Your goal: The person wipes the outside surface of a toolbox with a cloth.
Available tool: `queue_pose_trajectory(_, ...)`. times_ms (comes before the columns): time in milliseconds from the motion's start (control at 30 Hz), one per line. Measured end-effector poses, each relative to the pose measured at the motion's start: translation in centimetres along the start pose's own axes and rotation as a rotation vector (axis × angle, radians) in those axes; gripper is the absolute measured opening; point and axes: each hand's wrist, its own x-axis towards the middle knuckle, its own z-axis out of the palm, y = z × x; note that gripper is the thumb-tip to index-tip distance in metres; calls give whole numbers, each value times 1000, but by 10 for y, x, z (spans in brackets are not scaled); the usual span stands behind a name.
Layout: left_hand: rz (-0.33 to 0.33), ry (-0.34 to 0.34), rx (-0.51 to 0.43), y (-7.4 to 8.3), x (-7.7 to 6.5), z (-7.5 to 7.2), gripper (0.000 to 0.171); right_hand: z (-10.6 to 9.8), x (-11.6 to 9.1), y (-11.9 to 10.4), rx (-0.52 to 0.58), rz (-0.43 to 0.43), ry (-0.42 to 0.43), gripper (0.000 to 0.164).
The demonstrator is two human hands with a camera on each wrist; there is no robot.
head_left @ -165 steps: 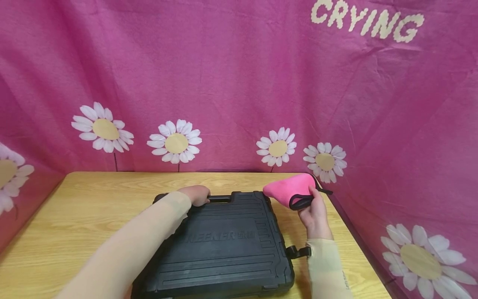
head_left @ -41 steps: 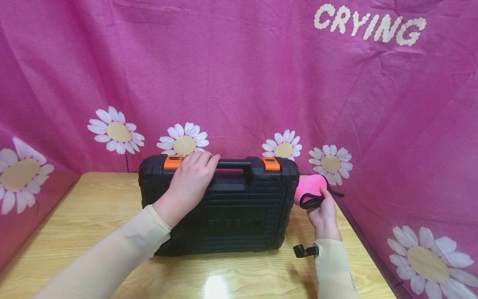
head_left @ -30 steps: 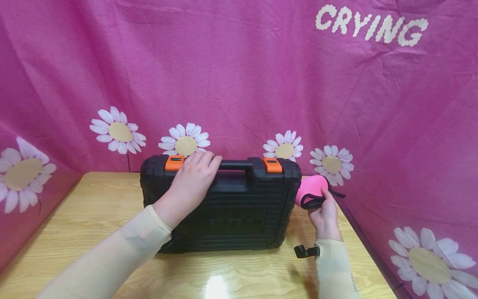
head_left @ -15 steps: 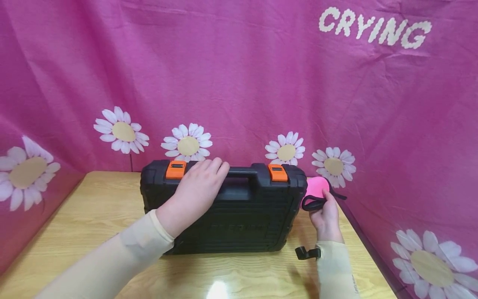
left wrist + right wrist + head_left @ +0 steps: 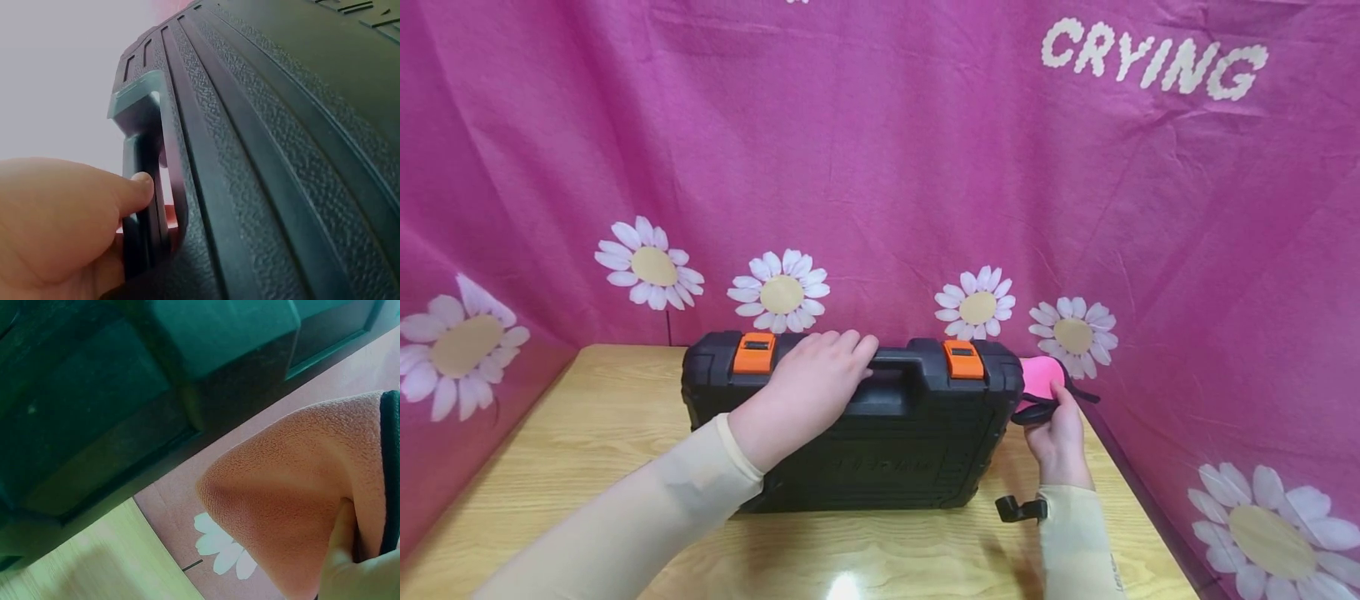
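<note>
Left hand (image 5: 59, 225) has its thumb pressed against the handle (image 5: 142, 159) of a chunky dark case (image 5: 250, 162), textured ridges right beside that handle, molded marks (image 5: 355, 8) well away from it.

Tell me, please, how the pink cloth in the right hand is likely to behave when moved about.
The pink cloth will probably flop, since it creases where the right hand grips it. Its fuzzy surface suggests it is unlikely to slip. It seems unlikely to break, as it looks soft.
</note>
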Motion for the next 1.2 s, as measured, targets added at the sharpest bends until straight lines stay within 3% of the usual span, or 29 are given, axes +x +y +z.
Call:
queue_pose_trajectory(300,-24,-49,-77,-2,9,-2,28,0,0,2,-29,3,4,36)
queue_pose_trajectory(433,-49,-50,-69,-2,12,0,31,-1,0,2,-22,7,4,37)
queue_pose_trajectory(800,-15,146,2,3,3,8,33,-1,0,2,-11,-10,-11,24)
queue_pose_trajectory(1200,-13,226,70,19,-18,8,37,0,1,2,12,14,14,21)
